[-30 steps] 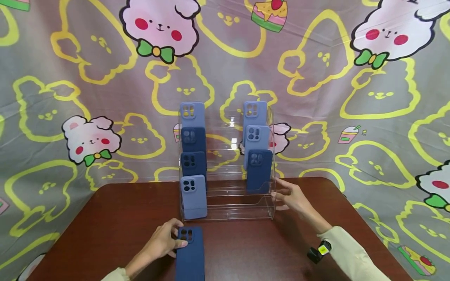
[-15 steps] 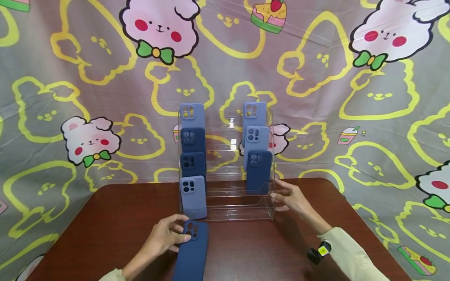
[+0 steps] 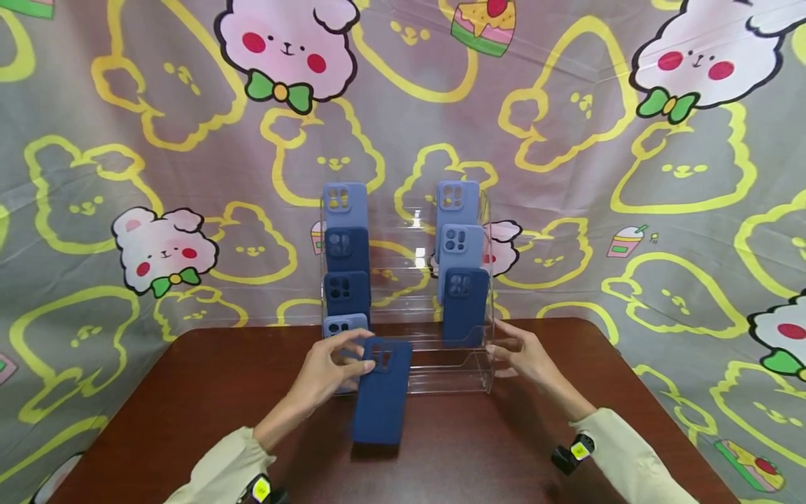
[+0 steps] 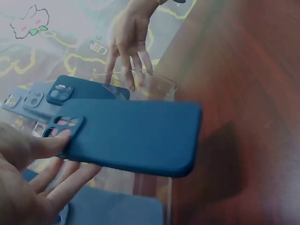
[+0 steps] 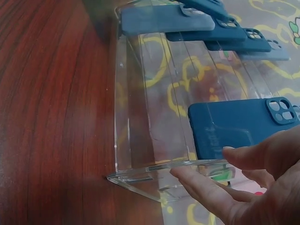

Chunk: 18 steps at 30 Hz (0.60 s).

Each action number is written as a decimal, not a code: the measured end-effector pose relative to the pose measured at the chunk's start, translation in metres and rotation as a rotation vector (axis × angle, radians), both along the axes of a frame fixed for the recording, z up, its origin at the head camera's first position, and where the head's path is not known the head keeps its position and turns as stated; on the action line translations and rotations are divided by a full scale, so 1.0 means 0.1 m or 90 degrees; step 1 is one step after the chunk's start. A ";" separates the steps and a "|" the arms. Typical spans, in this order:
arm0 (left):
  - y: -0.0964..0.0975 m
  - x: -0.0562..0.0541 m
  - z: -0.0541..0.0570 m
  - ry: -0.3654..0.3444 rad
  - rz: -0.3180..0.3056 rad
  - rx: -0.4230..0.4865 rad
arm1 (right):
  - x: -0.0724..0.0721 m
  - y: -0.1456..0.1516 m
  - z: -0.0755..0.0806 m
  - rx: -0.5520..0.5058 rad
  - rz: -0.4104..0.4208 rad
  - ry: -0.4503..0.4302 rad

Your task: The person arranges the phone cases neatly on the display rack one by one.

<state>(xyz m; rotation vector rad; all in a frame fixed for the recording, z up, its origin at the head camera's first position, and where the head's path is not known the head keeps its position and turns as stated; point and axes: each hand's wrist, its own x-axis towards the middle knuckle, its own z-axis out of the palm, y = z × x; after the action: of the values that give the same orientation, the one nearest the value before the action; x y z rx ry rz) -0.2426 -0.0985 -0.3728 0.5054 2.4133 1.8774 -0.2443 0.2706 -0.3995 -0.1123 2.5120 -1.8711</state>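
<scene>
My left hand [image 3: 327, 371] pinches a dark blue phone case [image 3: 382, 399] by its camera end, thumb on the cutouts. The case hangs tilted in front of a clear acrylic display rack [image 3: 434, 385], overlapping its lower tiers in the head view. In the left wrist view, the case [image 4: 136, 136] lies across the picture with its back showing. My right hand [image 3: 519, 353] holds the rack's right side panel near a lower tier. The right wrist view has the thumb [image 5: 243, 157] over the panel's edge and other fingers along its outer side.
Several blue phone cases stand in the rack's left column [image 3: 348, 248]; a dark blue case [image 3: 464, 308] is lowest in the right column, under lighter ones. The brown table [image 3: 233, 364] meets a cartoon-printed cloth [image 3: 567, 210] behind. Wristband devices [image 3: 574, 451] sit on both sleeves.
My left hand has lifted the dark blue case up, forward and to the right, from the table's front toward the rack. My right hand has stayed at the rack's side.
</scene>
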 end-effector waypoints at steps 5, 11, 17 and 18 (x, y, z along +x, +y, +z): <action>0.21 -0.15 0.09 0.052 0.048 0.018 | 0.01 -0.05 -0.04 0.015 0.002 0.010; 0.39 -0.32 0.20 0.093 0.041 0.041 | 0.01 -0.04 -0.03 0.013 0.007 0.020; 0.60 -0.42 0.25 0.108 0.046 0.085 | 0.00 0.00 -0.02 0.026 0.006 0.028; 0.63 -0.44 0.24 0.112 0.049 0.091 | 0.01 0.00 -0.03 0.030 0.004 0.030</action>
<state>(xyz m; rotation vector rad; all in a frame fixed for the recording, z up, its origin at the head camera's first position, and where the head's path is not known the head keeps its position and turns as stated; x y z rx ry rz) -0.2863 -0.0353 -0.3487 0.6179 2.4472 2.1347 -0.2435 0.2706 -0.4024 -0.1655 2.5817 -1.8272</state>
